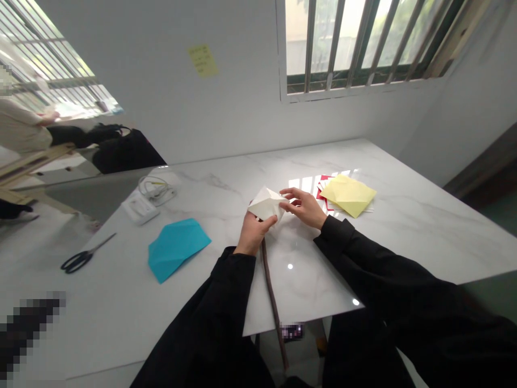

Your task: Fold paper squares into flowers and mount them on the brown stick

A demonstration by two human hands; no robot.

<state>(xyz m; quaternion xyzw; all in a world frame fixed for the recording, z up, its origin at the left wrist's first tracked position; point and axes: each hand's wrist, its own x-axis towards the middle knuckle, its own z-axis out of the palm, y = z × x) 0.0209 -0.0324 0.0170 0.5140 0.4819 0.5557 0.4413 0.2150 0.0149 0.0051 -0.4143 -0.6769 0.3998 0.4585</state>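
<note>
Over the middle of the table, my left hand (254, 231) grips a piece of cream folded paper (264, 202) from below and the left, thumb on its near side. The fingers of my right hand (305, 207) are bent and pinch the paper's right edge. The sheet stands up in creased, angled flaps; its underside is partly hidden by my hands. A long, thin brown stick-like thing (270, 285) runs from below my left hand past the table's front edge. I cannot tell whether it touches the hand.
Blue folded paper (177, 248) lies left, with black-handled scissors (86, 256) farther left. A white power strip (141, 207) with a coiled cable sits behind them. At right, yellow paper (349, 195) tops a stack of red and white sheets. A person (20, 126) sits far left.
</note>
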